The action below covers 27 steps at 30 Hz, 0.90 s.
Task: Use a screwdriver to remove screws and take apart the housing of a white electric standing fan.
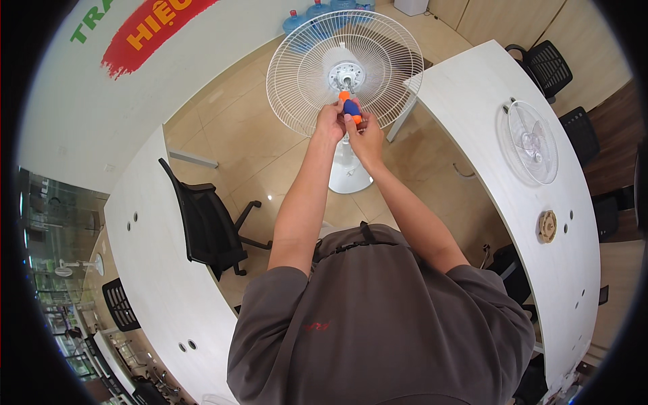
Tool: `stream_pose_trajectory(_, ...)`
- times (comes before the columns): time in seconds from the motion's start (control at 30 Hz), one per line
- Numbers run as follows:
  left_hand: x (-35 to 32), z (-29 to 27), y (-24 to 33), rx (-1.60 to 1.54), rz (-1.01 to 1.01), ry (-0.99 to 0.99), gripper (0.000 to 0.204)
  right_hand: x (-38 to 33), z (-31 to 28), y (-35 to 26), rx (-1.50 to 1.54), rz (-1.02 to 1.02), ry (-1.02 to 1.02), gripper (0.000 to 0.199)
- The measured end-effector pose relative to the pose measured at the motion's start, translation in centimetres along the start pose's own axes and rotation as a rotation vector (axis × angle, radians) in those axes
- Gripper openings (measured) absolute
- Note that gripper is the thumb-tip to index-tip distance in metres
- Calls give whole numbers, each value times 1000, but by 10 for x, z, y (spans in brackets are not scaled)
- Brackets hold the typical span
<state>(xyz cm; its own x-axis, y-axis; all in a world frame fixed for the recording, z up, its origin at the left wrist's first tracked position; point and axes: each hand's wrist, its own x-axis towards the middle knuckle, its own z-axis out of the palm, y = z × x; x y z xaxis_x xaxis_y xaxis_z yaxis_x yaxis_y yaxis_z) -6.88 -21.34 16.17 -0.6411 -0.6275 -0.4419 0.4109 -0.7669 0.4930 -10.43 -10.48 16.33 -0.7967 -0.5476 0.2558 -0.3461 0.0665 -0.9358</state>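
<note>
In front of me stands a white pedestal fan; its round wire guard [290, 81] is exposed, with no blades on the white hub [346, 73] and metal shaft. My left hand [330, 123] and my right hand [365, 137] meet just below that hub. Fingers of both are closed around a small orange-and-blue object [351, 108], like a thick handle, whose upper end points at the shaft. Its exact kind is hard to make out. Below my hands, the fan's white round base [350, 181] rests on the tiled floor.
On the white table [466, 101] at right lie a round wire guard with clear fan blades [532, 145] and a round tan object [547, 226]. A black office chair [209, 216] stands by the left table [145, 250]. Blue water bottles [317, 9] line the far wall.
</note>
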Motion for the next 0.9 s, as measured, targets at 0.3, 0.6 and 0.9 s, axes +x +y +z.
stream_pose_trajectory(0.3, 19, -20, 6, 285, 69, -30, 26, 7, 3, 4, -197, -526, 79, 34)
stream_pose_trajectory(0.6, 14, -23, 3, -48, -56, -126, 19, 2, 4, -5, 90, 31, -92, 38)
stream_pose_trajectory(0.9, 13, -24, 4, 68, -99, -111, 24, -3, 4, -23, 69, -200, 114, 29)
